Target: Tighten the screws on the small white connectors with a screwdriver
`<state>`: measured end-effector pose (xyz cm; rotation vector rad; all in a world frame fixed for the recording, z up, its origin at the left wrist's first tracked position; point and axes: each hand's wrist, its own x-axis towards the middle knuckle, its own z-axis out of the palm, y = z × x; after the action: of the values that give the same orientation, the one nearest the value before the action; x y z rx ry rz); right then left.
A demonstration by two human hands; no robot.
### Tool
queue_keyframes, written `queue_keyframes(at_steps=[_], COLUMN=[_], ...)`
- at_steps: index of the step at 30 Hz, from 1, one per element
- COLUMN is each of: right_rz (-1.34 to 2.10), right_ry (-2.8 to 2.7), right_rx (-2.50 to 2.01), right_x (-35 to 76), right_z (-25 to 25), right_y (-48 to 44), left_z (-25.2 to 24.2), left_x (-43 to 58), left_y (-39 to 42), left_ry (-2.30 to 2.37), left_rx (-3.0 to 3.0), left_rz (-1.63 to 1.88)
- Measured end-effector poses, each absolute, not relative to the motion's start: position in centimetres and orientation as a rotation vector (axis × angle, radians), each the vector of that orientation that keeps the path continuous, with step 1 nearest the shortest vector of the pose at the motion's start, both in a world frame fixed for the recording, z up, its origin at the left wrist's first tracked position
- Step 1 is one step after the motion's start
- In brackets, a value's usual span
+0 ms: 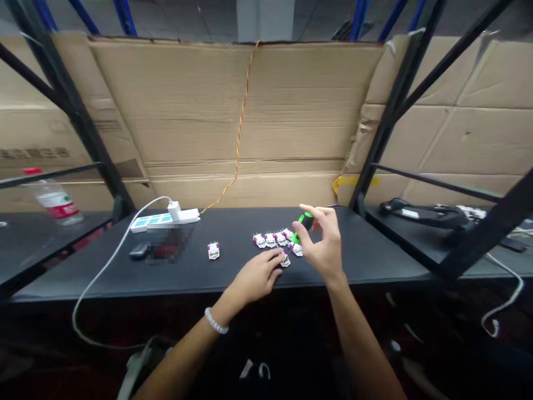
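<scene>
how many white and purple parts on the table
7 parts: one alone at left, four in a row, one by the right hand's screwdriver, one at the left hand's fingertips. More may hide behind the hands.

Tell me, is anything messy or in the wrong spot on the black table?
One small white part sits alone, left of the neat row of parts by the right hand, which holds a green screwdriver. The cardboard behind looks torn near the black post. Nothing is spilled.
</scene>
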<state>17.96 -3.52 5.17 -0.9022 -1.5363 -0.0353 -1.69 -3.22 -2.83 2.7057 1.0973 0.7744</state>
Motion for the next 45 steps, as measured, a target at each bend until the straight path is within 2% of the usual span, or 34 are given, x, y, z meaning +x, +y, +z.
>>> queue_keyframes(at_steps=[4, 9, 15, 21, 26, 32, 38, 43, 45], right_rz=[0.115, -0.083, 0.064, -0.104, 0.102, -0.087, 0.06, -0.111, -0.076], right_ry=[-1.653, -1.556, -1.65, -1.557, -1.656, -1.556, -1.637, -1.558, -1.573], right_rx=[-0.794, -0.854, -0.798, -0.914, -0.813, -0.883, -0.776, -0.885, -0.868], right_x=[17.92, 17.69, 18.05, 17.87, 18.1, 18.03, 18.12, 18.0, 18.03], right_z=[5.32, 5.46, 5.37, 5.37, 5.23, 5.64, 5.78, 5.55, 5.52], right_y=[-3.71, -3.94, -3.97, -4.0, -3.94, -4.22, -4.4, -4.22, -4.09], left_z=[-2.88, -2.93, -3.14, -2.93, -3.08, -2.98, -2.99, -3.07, -3.08], left_x=[-1.73, -1.75, -1.85, -1.87, -1.89, -1.79, -1.81, -1.83, -1.81], left_y=[-3.22, -3.14, -3.06, -3.2, -3.16, -3.16, -3.18, -3.15, -3.11], left_ry=[1.117, 1.115, 1.097, 1.097, 1.094, 1.11, 1.098, 1.094, 1.096], left_rx=[2.707, 2.711, 2.728, 2.713, 2.695, 2.71, 2.716, 2.707, 2.708], left_rz=[0.756, 0.745, 0.776, 0.773, 0.802, 0.76, 0.768, 0.788, 0.792])
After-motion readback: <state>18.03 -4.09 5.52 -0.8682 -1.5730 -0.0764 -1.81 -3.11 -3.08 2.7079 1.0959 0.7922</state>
